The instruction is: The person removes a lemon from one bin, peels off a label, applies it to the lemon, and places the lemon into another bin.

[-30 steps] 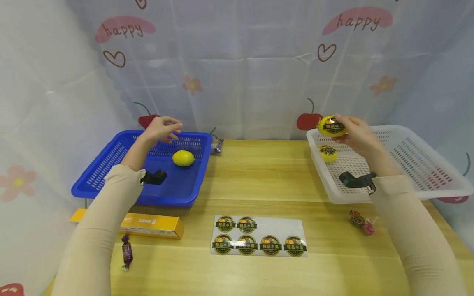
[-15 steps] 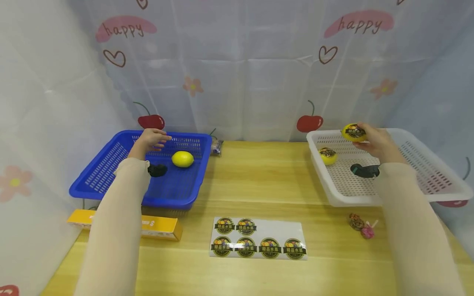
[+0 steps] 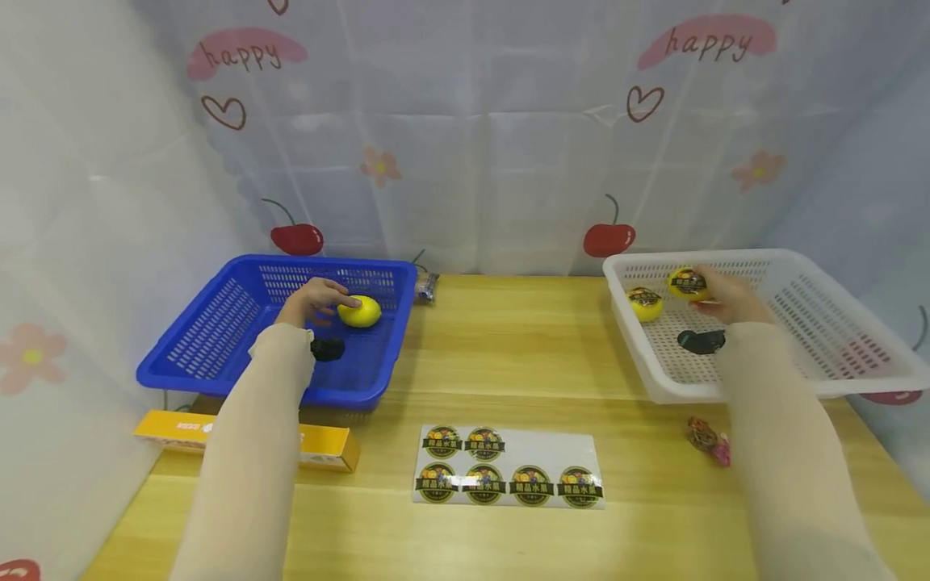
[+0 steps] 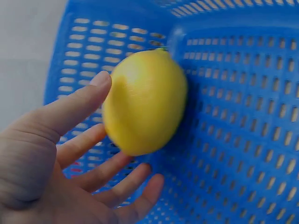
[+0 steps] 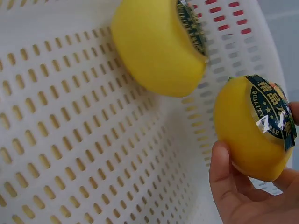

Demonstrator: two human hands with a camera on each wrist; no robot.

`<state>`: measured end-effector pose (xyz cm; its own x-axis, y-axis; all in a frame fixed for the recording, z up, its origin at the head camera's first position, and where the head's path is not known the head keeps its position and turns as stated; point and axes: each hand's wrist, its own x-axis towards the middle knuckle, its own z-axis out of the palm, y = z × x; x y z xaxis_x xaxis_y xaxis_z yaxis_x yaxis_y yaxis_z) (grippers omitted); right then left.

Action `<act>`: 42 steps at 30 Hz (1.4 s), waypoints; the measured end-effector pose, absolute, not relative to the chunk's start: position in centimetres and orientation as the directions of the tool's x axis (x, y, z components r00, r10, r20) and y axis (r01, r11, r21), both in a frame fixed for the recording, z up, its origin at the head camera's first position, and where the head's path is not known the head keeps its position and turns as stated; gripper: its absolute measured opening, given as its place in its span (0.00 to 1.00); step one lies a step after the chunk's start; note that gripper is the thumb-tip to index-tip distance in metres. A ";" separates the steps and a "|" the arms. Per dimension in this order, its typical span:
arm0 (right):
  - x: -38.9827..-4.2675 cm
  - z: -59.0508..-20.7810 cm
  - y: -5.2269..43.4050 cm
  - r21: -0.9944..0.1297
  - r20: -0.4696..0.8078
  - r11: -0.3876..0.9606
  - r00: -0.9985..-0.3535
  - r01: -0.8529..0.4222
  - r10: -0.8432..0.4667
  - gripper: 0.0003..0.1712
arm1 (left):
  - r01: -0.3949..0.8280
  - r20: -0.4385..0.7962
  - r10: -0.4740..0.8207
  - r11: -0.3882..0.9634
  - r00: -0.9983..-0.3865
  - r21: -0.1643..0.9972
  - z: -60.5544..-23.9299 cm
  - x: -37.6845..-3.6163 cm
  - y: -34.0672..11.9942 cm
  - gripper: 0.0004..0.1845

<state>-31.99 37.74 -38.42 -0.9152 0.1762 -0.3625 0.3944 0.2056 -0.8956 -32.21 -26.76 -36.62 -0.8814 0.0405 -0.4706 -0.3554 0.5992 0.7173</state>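
Observation:
Inside the blue basket, my left hand is at a plain yellow lemon. In the left wrist view the fingers are spread, with the thumb beside the lemon and fingertips close to its lower side; whether they touch it cannot be made out. My right hand holds a lemon with a dark fruit sticker, low in the white basket. Thumb and fingers are curled round this lemon in the right wrist view. Beside it lies another stickered lemon.
A sheet of round stickers lies at the table's middle. An orange-yellow box is in front of the blue basket. Wrapped sweets lie before the white basket, and a small packet is right of the blue one.
My left hand has come down into the blue basket to the plain lemon. My right hand has moved right, then lowered its lemon into the white basket.

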 end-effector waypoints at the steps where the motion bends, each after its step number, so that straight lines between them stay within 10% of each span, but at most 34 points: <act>1: -32.1 -38.6 37.7 -0.891 -0.367 0.206 -0.910 0.403 0.192 0.35 | -0.354 -0.475 0.046 0.604 -0.879 0.714 -36.8 -32.2 -26.7 0.38; 21: -32.4 -39.1 37.5 -0.702 -0.333 0.540 -0.884 0.464 0.328 0.42 | -0.321 -0.472 0.084 0.627 -0.878 0.710 -38.2 -32.8 -25.9 0.36; 34: -30.5 -34.2 36.8 -0.670 -0.174 0.718 -0.980 0.190 0.097 0.44 | -0.164 -0.266 0.088 0.594 -0.960 0.788 -35.6 -32.5 -24.7 0.38; 42: -29.8 -33.2 35.9 -0.465 -0.265 0.883 -0.962 0.065 -0.069 0.42 | 0.012 -0.054 0.115 0.502 -0.992 0.865 -32.3 -31.2 -22.2 0.38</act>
